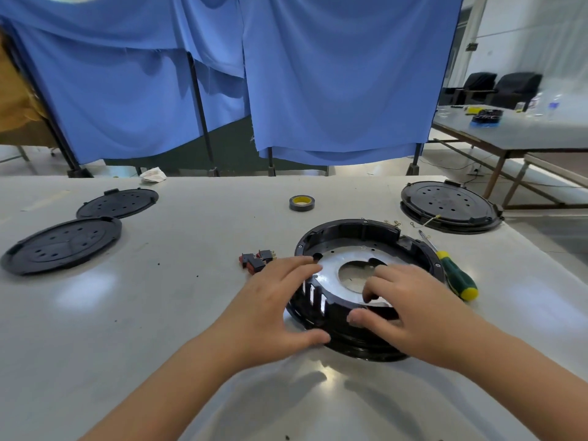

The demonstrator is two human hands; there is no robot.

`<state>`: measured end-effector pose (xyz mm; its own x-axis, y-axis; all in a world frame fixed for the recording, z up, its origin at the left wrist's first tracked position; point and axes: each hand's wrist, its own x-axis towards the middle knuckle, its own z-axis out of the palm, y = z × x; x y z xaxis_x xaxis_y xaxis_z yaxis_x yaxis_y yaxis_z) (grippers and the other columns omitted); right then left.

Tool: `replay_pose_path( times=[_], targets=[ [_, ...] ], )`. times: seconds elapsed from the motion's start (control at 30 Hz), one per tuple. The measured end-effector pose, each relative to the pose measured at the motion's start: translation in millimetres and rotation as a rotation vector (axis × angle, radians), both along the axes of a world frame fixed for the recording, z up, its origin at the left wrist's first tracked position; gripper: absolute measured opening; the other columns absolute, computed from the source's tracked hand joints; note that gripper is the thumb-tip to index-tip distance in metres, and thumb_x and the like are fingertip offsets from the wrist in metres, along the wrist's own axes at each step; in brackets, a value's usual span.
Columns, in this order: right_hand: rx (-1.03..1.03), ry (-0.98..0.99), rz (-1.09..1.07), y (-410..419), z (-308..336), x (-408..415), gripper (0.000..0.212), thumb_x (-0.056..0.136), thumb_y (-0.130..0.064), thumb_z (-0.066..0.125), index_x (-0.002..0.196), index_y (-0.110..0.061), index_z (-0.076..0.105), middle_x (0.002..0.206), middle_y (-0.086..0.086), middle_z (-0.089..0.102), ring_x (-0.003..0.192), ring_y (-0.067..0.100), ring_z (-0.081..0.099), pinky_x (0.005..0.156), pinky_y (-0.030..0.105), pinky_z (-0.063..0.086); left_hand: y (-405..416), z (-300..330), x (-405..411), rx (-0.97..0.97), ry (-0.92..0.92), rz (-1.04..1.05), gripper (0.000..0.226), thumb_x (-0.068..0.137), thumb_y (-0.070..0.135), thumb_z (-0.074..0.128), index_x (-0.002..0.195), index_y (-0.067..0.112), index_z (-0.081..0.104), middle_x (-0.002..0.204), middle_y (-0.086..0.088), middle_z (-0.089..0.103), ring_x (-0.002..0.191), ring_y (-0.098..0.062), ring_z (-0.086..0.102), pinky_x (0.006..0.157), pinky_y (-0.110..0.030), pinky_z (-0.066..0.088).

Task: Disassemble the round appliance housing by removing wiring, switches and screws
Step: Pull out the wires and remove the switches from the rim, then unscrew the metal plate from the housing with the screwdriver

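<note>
— What's around the round housing (366,281)?

— Two small switches (256,260) lie just beside its left side, touching each other. A screwdriver (451,268) with a green and yellow handle lies along its right side, tip pointing toward the table's far edge. A roll of tape (301,202) sits beyond it, toward the far edge.

— And the black discs?

— Two flat lids (63,245) near the left edge, one behind the other, and a thicker round base (450,206) at the far right corner, with a thin wire (428,221) lying at its near side.

— The hands?

— The left hand (273,305) is spread wide against the housing's left wall, thumb low at the bottom rim. The right hand (410,308) lies over the near rim, fingers curled onto the shiny metal ring (331,275) inside, thumb outside on the wall; it covers part of the ring. Neither is closed around anything loose.

— The housing itself?

— Near the middle of the white table (159,313), somewhat right.

— The room?

— Blue curtains (318,74) hang behind the far edge; another table (525,128) and dark chairs (496,87) stand at the right.
</note>
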<state>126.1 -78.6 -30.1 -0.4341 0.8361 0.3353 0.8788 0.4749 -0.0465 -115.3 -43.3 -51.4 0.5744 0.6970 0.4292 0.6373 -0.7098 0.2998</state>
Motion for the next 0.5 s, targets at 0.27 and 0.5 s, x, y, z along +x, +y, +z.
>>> replay_pose_path(
  times=[0.27, 0.5],
  targets=[
    [0.165, 0.072, 0.002, -11, -19, 1, 0.043, 0.092, -0.051, 0.033, 0.070, -0.019, 0.052, 0.061, -0.011, 0.046, 0.057, 0.014, 0.046, 0.059, 0.029, 0.042, 6, -18, 12, 0.251, 0.105, 0.035, 0.087, 0.063, 0.076, 0.065, 0.125, 0.015, 0.058, 0.130, 0.000, 0.057, 0.128, -0.021, 0.047, 0.103, -0.041, 0.041],
    [0.504, 0.189, 0.042, 6, 3, -18, 0.038, 0.087, -0.036, 0.054, 0.058, -0.012, 0.054, 0.052, -0.002, 0.050, 0.047, 0.017, 0.043, 0.045, 0.028, 0.034, 7, -21, 19, 0.420, -0.056, -0.004, 0.085, 0.069, 0.061, 0.071, 0.133, 0.012, 0.043, 0.130, -0.008, 0.055, 0.128, -0.023, 0.047, 0.110, -0.041, 0.034]
  ],
)
